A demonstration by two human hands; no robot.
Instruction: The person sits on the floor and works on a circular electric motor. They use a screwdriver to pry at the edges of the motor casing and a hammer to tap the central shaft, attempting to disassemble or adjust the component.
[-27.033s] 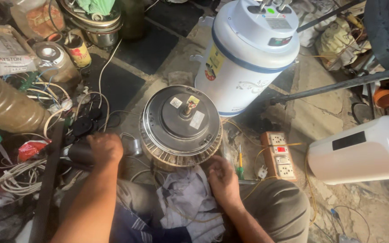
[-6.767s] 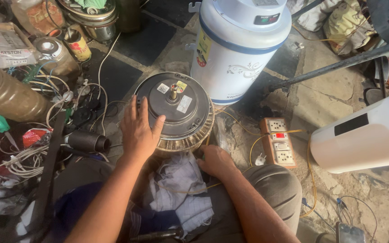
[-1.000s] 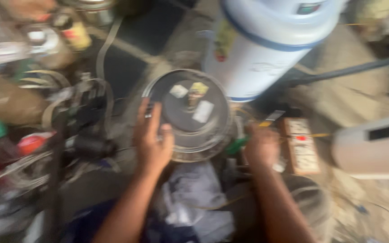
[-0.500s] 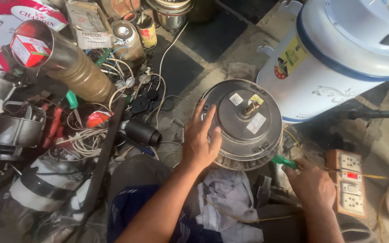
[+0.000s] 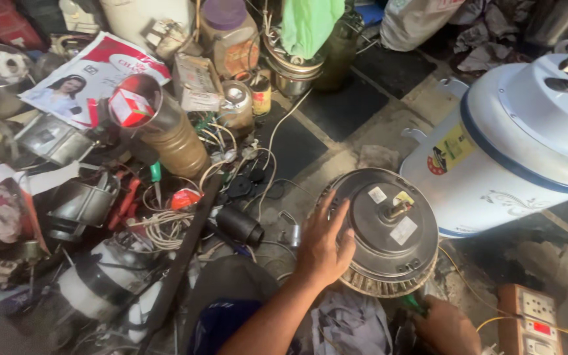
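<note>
A round grey fan motor [image 5: 389, 230] with a short shaft and stickers on top sits on the floor in front of my knees. My left hand [image 5: 323, 244] lies flat on its left rim, fingers spread. My right hand [image 5: 447, 323] is low at the motor's near right edge, closed around a green-handled tool [image 5: 414, 304], probably a screwdriver; its tip is hidden under the motor. A grey cloth [image 5: 353, 325] lies on my lap below the motor.
A large white and blue cylindrical appliance [image 5: 527, 144] lies right of the motor. A power strip [image 5: 535, 319] is at bottom right. Left are tangled wires [image 5: 165, 223], a black cylinder [image 5: 239, 225], a brown bottle [image 5: 175, 141], jars, metal housings and printed paper.
The view has swung left and down, showing more clutter on the left. My left hand stays on the motor. My right hand with the green tool has dropped to the motor's lower right edge.
</note>
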